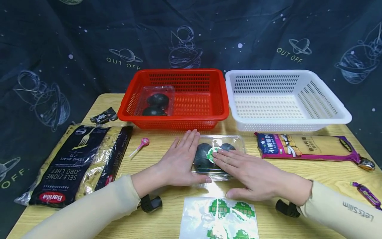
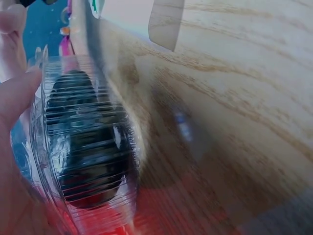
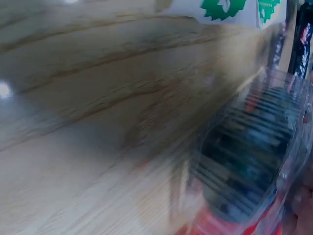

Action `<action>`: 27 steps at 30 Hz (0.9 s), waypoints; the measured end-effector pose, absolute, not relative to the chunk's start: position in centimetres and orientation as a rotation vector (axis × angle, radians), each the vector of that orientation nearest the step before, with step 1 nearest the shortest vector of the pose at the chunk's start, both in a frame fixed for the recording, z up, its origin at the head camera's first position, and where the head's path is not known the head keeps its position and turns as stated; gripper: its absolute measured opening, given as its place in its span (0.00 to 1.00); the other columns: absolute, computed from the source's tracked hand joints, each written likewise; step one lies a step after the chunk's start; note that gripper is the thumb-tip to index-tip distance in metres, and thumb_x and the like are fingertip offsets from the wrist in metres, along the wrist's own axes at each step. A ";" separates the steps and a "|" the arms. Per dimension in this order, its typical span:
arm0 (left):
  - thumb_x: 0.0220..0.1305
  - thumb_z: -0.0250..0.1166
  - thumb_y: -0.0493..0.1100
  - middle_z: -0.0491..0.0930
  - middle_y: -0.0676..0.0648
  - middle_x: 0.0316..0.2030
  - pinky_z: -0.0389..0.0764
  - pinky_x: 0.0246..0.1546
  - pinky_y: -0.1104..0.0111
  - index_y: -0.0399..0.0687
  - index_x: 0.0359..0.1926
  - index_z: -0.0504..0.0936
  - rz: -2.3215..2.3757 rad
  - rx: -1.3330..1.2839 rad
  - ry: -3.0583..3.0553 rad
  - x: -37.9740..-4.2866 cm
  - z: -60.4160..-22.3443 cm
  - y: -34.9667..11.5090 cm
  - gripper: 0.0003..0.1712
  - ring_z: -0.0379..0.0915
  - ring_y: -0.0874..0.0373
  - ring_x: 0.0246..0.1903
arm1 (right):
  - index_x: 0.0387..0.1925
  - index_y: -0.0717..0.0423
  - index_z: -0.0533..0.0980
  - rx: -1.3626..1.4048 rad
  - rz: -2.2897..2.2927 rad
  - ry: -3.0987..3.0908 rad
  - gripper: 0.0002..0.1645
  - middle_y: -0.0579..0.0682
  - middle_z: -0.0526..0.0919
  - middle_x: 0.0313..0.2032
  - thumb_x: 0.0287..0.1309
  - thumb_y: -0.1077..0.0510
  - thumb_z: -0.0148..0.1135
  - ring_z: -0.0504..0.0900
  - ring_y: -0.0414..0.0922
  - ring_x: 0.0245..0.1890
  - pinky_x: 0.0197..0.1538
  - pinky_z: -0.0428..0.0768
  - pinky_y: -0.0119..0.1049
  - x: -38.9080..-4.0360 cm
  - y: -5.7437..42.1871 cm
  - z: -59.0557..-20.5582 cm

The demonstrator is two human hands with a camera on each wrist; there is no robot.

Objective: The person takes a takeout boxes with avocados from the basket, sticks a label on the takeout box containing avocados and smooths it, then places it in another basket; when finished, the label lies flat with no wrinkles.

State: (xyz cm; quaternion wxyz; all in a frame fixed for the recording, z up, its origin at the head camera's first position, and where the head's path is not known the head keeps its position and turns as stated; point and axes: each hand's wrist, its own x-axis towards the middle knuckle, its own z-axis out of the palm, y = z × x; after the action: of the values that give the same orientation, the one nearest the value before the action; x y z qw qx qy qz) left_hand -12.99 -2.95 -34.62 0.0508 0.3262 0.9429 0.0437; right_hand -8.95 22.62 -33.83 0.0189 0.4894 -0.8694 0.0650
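Clamshell [image 1: 217, 173] is being touched on its left by left hand [image 1: 180, 162], sticker [image 1: 210, 154] on its top being pressed by right hand [image 1: 250, 172]; both straight-fingered, nothing being gripped.

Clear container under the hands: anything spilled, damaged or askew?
Nothing stands out. The clear container lies flat on the table, dark contents inside; no spill or crack shows. The left hand and right hand hide part of it.

Pasta bag [image 1: 74, 167]: "Barilla", "Selezione Oro Chef", "Penne Rigate n° 73". Backdrop cloth [image 1: 244, 23]: "OUT OFF", repeated. Right sleeve [image 1: 337, 209]: "Let's Slim".
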 end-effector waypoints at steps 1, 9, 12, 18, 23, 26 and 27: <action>0.43 0.47 0.87 0.37 0.40 0.75 0.48 0.68 0.47 0.39 0.74 0.37 0.133 0.995 2.871 -13.0 -34.7 -3.0 0.74 0.32 0.45 0.73 | 0.72 0.58 0.54 1.533 0.209 -2.702 0.49 0.51 0.55 0.72 0.61 0.33 0.52 0.53 0.48 0.72 0.69 0.56 0.46 -9.1 22.4 -33.8; 0.44 0.49 0.85 0.36 0.41 0.75 0.47 0.68 0.46 0.40 0.74 0.37 0.138 0.979 2.859 -12.9 -34.6 -3.0 0.73 0.31 0.45 0.73 | 0.73 0.57 0.53 1.584 0.258 -2.733 0.46 0.50 0.52 0.73 0.65 0.33 0.46 0.49 0.46 0.73 0.70 0.55 0.44 -9.8 20.6 -33.9; 0.44 0.49 0.85 0.35 0.41 0.75 0.47 0.68 0.46 0.40 0.74 0.37 0.117 0.970 2.855 -12.9 -34.5 -2.9 0.73 0.31 0.45 0.73 | 0.73 0.57 0.53 1.600 0.243 -2.715 0.46 0.50 0.52 0.73 0.65 0.33 0.46 0.50 0.47 0.72 0.70 0.55 0.45 -9.9 20.9 -34.0; 0.44 0.50 0.85 0.35 0.41 0.75 0.46 0.68 0.45 0.39 0.74 0.38 0.101 0.966 2.850 -12.8 -34.2 -2.8 0.73 0.30 0.45 0.73 | 0.72 0.57 0.55 1.631 0.202 -2.656 0.45 0.52 0.56 0.72 0.64 0.35 0.50 0.54 0.48 0.71 0.69 0.56 0.44 -10.2 22.1 -33.9; 0.45 0.51 0.84 0.36 0.40 0.75 0.46 0.68 0.46 0.39 0.74 0.38 0.100 0.960 2.846 -12.8 -34.3 -2.7 0.72 0.30 0.45 0.73 | 0.71 0.59 0.58 1.630 0.186 -2.636 0.44 0.54 0.59 0.70 0.62 0.38 0.55 0.57 0.49 0.70 0.68 0.59 0.46 -10.1 22.8 -33.7; 0.44 0.51 0.84 0.35 0.41 0.75 0.45 0.68 0.46 0.39 0.74 0.37 0.097 0.946 2.841 -12.9 -34.2 -2.7 0.73 0.29 0.45 0.73 | 0.71 0.58 0.58 1.608 0.154 -2.652 0.44 0.53 0.59 0.70 0.63 0.38 0.54 0.57 0.49 0.70 0.68 0.60 0.46 -9.9 23.3 -33.6; 0.44 0.50 0.85 0.35 0.41 0.75 0.45 0.68 0.46 0.40 0.74 0.37 0.093 0.941 2.840 -12.8 -34.2 -2.7 0.73 0.29 0.46 0.73 | 0.71 0.58 0.58 1.600 0.143 -2.660 0.43 0.53 0.59 0.70 0.63 0.38 0.54 0.57 0.49 0.70 0.68 0.60 0.46 -9.9 23.5 -33.5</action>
State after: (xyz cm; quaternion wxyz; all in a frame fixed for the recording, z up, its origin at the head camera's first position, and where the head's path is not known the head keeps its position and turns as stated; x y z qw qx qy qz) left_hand -12.85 -2.68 -34.19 0.0742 0.3136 0.9461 0.0311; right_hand -9.87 23.50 -33.51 0.0170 0.5149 -0.8558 0.0461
